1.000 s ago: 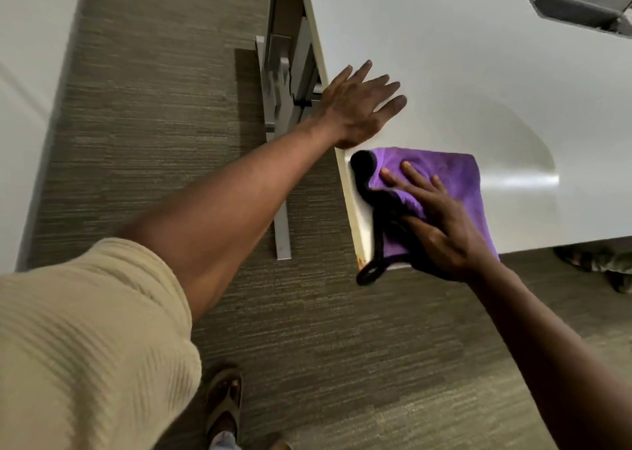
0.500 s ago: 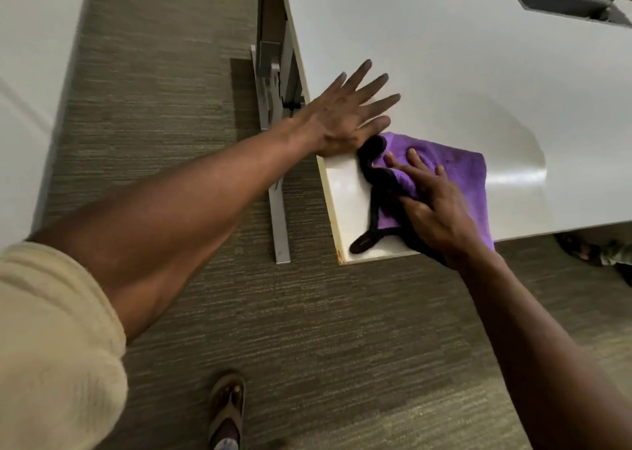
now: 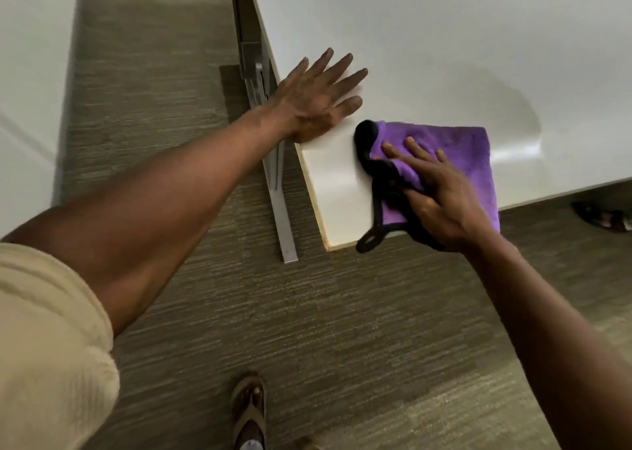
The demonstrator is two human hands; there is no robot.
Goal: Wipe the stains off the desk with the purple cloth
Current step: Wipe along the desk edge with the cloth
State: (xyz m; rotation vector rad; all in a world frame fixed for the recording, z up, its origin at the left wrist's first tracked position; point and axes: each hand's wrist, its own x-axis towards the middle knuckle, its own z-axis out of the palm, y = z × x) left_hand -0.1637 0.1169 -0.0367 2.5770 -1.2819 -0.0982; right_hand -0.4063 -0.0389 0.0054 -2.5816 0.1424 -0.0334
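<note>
The purple cloth (image 3: 458, 155), edged in black, lies flat on the near corner of the white desk (image 3: 444, 46). My right hand (image 3: 441, 193) presses down on the cloth's near left part, fingers spread over it. A black loop of the cloth hangs over the desk's front edge. My left hand (image 3: 318, 97) rests flat on the desk's left edge, fingers apart, holding nothing, just left of the cloth. A small orange-brown mark (image 3: 325, 244) shows at the desk's very corner. I see no clear stains on the top.
A grey metal desk leg and foot (image 3: 282, 207) stand on the carpet left of the corner. Another white surface (image 3: 24, 90) runs along the far left. My sandalled foot (image 3: 249, 412) is on the carpet below. Someone's sandal (image 3: 602, 215) shows under the desk at right.
The cloth and my right hand have slid right, away from the desk's left edge, uncovering more of the corner. My left hand stays planted flat on the edge.
</note>
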